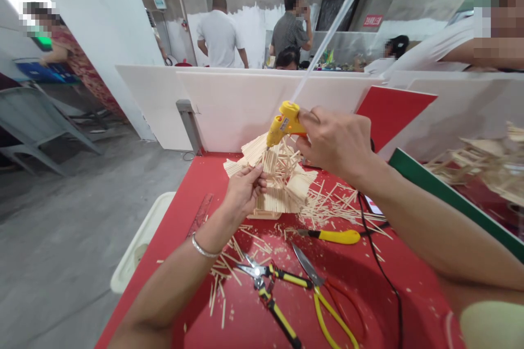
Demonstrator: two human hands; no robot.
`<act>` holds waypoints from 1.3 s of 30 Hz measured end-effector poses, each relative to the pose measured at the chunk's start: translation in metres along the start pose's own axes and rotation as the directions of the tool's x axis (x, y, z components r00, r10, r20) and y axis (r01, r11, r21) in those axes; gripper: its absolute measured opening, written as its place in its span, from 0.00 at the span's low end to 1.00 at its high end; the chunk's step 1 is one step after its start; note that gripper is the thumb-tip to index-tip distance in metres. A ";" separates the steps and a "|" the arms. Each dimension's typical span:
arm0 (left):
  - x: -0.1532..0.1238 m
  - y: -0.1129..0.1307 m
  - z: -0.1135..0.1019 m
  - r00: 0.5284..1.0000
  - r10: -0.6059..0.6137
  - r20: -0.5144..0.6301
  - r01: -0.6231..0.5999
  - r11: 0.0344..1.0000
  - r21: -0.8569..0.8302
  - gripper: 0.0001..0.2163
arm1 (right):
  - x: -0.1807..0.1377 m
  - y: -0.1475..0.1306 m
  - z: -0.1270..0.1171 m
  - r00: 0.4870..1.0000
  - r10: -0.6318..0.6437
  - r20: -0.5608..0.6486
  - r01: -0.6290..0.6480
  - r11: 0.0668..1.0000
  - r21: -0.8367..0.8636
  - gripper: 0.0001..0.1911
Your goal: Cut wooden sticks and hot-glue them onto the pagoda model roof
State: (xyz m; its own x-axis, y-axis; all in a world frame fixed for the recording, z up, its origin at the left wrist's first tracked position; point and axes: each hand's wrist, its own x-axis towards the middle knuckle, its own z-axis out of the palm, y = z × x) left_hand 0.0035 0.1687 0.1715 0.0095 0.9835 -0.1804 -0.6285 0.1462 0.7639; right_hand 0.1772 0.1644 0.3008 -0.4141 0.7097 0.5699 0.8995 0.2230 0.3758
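My right hand [333, 136] grips a yellow hot glue gun [283, 124], a long clear glue stick [323, 46] rising from its back end. The nozzle points down at a small panel of thin wooden sticks [270, 162]; whether it touches cannot be made out. My left hand [245, 186], with a silver bangle on the wrist, pinches that panel's left edge between thumb and fingers. Below and around it stands a model built of wooden sticks [280, 200], with slatted roof-like pieces; the hands partly hide it.
On the red table [176, 262] lie loose sticks [331, 202], pruning shears [268, 283], scissors [317, 278], a yellow-handled cutter [338, 236], a clear ruler [201, 215] and a black cord [379, 267]. White boards [237, 103] stand behind; a green-edged board [450, 199] is at right. Several people are beyond.
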 end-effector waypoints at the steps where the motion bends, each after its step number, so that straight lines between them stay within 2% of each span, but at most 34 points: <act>1: 0.001 0.000 0.000 1.000 -0.001 0.003 0.001 1.000 -0.002 0.09 | 0.000 0.000 0.000 1.000 0.002 0.004 -0.002 1.000 0.003 0.24; 16: 0.007 -0.001 -0.004 1.000 -0.009 0.004 0.009 1.000 0.025 0.14 | 0.000 -0.002 0.004 1.000 -0.006 -0.013 0.006 1.000 0.014 0.23; 39: 0.005 0.006 0.003 0.996 -0.067 -0.063 0.071 0.996 0.050 0.10 | 0.000 -0.001 0.006 1.000 -0.008 -0.028 0.008 1.000 -0.006 0.23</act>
State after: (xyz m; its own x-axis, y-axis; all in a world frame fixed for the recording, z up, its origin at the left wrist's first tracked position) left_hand 0.0025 0.1747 0.1773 0.0024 0.9627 -0.2705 -0.5862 0.2205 0.7796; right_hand 0.1770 0.1677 0.2959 -0.4254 0.6889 0.5869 0.8952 0.2250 0.3847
